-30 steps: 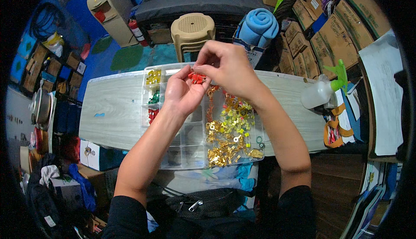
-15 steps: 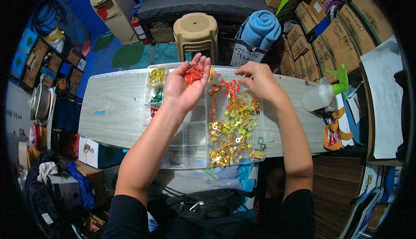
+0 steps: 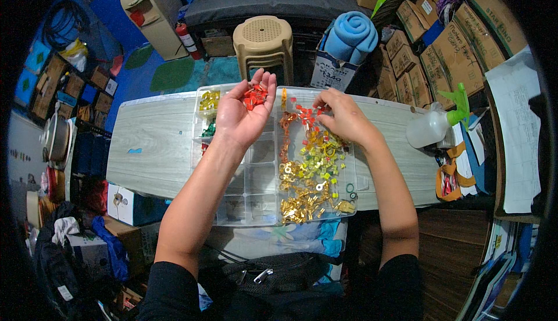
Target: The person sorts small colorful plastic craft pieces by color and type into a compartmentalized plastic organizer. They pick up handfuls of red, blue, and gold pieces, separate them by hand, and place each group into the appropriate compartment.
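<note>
My left hand (image 3: 247,103) is palm up, cupped around a small pile of red plastic pieces (image 3: 254,96). It hovers over the compartment side of a clear plastic organizer box (image 3: 260,175). My right hand (image 3: 343,114) is over the box's other half, thumb and fingers bent together at some loose red pieces (image 3: 305,111); whether a piece is between the fingertips is hidden. Yellow-green pieces (image 3: 317,161) and gold metal parts (image 3: 302,204) lie nearer me. Yellow pieces (image 3: 209,100) and green pieces (image 3: 209,129) sit in compartments at the box's left edge.
The box rests on a light wood-grain table (image 3: 151,141). To the right stands a spray bottle (image 3: 430,126) with a green head. Beyond the table are stacked beige stools (image 3: 263,36) and a carton with a rolled blue cloth (image 3: 351,36). Cardboard boxes (image 3: 450,56) line the right side.
My right hand has moved slightly left and down, its fingers drawing in at the red pieces. My left hand has shifted a little left with its red pieces.
</note>
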Tool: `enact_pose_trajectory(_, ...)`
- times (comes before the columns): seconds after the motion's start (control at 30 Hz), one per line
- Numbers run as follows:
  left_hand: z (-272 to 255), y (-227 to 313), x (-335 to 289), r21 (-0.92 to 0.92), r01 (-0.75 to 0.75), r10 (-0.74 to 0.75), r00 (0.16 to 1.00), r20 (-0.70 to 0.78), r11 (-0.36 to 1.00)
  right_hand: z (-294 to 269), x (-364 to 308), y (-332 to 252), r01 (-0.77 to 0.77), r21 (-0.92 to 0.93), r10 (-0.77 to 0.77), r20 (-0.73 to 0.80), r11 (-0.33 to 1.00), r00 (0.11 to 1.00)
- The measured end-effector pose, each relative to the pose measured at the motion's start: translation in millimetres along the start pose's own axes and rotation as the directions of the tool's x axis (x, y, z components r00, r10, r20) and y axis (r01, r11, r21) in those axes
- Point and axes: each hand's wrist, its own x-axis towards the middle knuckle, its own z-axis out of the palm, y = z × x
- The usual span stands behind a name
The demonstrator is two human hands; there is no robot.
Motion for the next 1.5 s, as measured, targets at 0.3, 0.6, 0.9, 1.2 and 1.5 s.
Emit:
enact_pose_trajectory(0.3,0,0,0,-0.015,-0.017,0.017,1.0,0.0,1.0,12,-4,9,0.134,-0.152,-0.149,-0.095,0.979,0.984)
enact_pose_trajectory(0.6,-3,3,2,-0.016,-0.003,0.003,1.0,0.01,1.0,2,-4,17,0.051,-0.026,-0.054,-0.13,0.998,0.99)
enact_pose_trajectory(0.9,-3,3,2,-0.02,0.005,-0.004,1.0,0.011,1.0,-1,1,12,-0.04,-0.143,0.041,0.004,0.989,0.999)
enact_pose_trajectory(1.2,-3,-1,3,-0.012,0.017,-0.017,1.0,-0.001,1.0,14,-1,7,0.028,-0.391,-0.052,-0.051,0.92,0.997)
enact_pose_trajectory(1.5,5,-13,1,0.039,-0.066,0.069,0.994,-0.09,0.997,9,7,8,0.015,-0.315,-0.083,-0.203,0.949,0.976)
